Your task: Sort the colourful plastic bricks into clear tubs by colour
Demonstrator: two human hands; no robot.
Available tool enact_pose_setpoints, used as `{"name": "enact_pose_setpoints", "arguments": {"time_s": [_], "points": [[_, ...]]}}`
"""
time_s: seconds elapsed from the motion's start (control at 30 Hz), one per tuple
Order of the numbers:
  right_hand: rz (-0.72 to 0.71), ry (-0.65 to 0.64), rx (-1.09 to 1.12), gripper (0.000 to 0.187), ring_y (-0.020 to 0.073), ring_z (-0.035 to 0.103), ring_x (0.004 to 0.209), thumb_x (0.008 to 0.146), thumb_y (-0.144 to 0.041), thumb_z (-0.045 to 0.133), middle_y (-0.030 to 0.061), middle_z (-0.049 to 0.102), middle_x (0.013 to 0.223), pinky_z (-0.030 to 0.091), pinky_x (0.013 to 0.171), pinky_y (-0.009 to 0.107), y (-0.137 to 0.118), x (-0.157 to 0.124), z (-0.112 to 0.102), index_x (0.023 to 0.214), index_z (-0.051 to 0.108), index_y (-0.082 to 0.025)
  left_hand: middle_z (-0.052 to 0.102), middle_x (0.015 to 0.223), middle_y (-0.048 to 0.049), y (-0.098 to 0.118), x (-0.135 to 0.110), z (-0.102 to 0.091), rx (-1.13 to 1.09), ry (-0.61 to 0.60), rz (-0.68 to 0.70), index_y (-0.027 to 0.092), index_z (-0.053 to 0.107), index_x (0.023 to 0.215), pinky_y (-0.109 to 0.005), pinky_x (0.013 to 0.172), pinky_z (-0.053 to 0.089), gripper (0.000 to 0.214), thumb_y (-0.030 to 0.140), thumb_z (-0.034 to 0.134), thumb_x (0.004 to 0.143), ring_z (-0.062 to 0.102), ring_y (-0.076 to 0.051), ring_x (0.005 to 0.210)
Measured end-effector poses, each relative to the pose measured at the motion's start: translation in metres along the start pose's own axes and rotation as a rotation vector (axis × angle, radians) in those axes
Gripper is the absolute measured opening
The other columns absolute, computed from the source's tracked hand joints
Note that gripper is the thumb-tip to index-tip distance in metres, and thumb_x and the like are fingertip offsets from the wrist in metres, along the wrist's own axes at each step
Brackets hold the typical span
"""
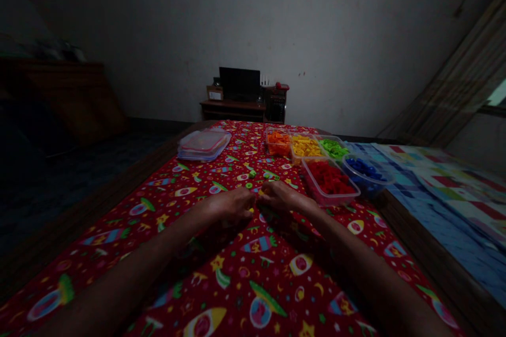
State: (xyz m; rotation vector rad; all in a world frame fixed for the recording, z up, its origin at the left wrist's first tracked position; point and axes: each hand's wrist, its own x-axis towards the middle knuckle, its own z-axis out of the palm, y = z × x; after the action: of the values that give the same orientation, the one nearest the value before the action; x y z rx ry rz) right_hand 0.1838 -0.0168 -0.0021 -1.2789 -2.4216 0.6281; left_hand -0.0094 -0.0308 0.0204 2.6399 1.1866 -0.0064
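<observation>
Left hand [239, 202] and right hand [275, 194] both half-curled, between the table's [241, 274] side edges. Yellow piece [251, 211] at left fingertips; can't tell either grip. Red-filled tub [334, 200] near right edge.

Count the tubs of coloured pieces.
5: orange tub, yellow tub and green tub along the back, left to right; red tub and blue tub nearer, left to right.

One wide view from the wearer's head, facing forward and down along a long surface under red, rocket-patterned cloth [276, 274]; bare forearms [166, 253] rise close from the lower corners, a plain grey wall [336, 37] stands far behind.
</observation>
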Motion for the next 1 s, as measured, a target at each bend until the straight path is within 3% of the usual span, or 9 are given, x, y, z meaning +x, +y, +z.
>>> {"name": "enact_pose_setpoints", "arguments": {"time_s": [0.1,0.2,0.4,0.6,0.7,0.87,1.0], "points": [[0.138,-0.047,0.381,0.020,0.0067,0.043,0.052,0.081,-0.033,0.061,-0.0054,0.050,0.059,0.032,0.049,0.019,-0.002,0.004,-0.001,0.074,0.056,-0.014,0.069,0.087,-0.0049,-0.010,0.011,-0.003,-0.123,0.111,-0.122,0.015,0.065,0.092,-0.024,0.065,0.048,0.023,0.032,0.057,0.078,0.064,-0.019,0.077],[0.234,-0.080,0.784,0.026,0.0065,0.046,0.049,0.078,-0.038,0.064,-0.0044,0.053,0.057,0.035,0.048,0.018,-0.005,0.005,0.000,0.069,0.057,-0.014,0.070,0.090,-0.0051,-0.013,0.019,-0.004,-0.285,0.287,-0.159,0.015,0.062,0.102,-0.025,0.066,0.050,0.036,0.041,0.056,0.078,0.065,-0.019,0.078],[0.272,-0.062,1.298,0.025,0.0089,0.058,0.061,0.076,-0.038,0.069,0.0018,0.063,0.070,0.046,0.055,0.017,-0.010,0.008,0.004,0.077,0.062,-0.014,0.070,0.098,-0.0048,-0.007,0.024,0.001,-0.279,0.417,-0.148,0.017,0.056,0.120,-0.028,0.073,0.050,0.044,0.028,0.057,0.077,0.065,-0.020,0.085],[0.319,-0.004,1.449,0.021,0.0082,0.059,0.063,0.074,-0.031,0.073,-0.0006,0.063,0.071,0.050,0.057,0.017,-0.006,0.012,0.017,0.080,0.062,-0.015,0.065,0.108,-0.0077,-0.020,0.025,0.027,-0.175,0.495,0.053,0.020,0.029,0.144,-0.029,0.080,0.047,0.065,0.018,0.052,0.082,0.061,-0.018,0.093],[0.337,-0.012,1.441,0.024,0.0093,0.061,0.067,0.073,-0.033,0.075,0.0007,0.064,0.075,0.051,0.059,0.018,-0.005,0.011,0.019,0.082,0.062,-0.014,0.063,0.108,-0.0092,-0.021,0.026,0.037,-0.108,0.509,0.075,0.019,0.014,0.149,-0.030,0.081,0.047,0.075,0.018,0.051,0.083,0.059,-0.019,0.095],[0.341,0.031,1.452,0.023,0.0096,0.062,0.067,0.066,-0.025,0.078,-0.0006,0.064,0.074,0.052,0.065,0.021,-0.009,0.008,0.018,0.078,0.060,-0.015,0.065,0.101,-0.0084,-0.013,0.024,0.026,-0.116,0.395,-0.035,0.017,0.016,0.149,-0.027,0.075,0.047,0.076,0.016,0.048,0.080,0.060,-0.018,0.087],[0.298,0.063,1.400,0.018,0.0082,0.061,0.068,0.068,-0.021,0.074,-0.0024,0.063,0.073,0.052,0.067,0.020,-0.010,0.007,0.017,0.076,0.059,-0.016,0.066,0.096,-0.0050,-0.014,0.021,0.013,-0.190,0.352,-0.037,0.016,0.016,0.149,-0.024,0.067,0.046,0.079,0.019,0.049,0.078,0.060,-0.016,0.079]]}}
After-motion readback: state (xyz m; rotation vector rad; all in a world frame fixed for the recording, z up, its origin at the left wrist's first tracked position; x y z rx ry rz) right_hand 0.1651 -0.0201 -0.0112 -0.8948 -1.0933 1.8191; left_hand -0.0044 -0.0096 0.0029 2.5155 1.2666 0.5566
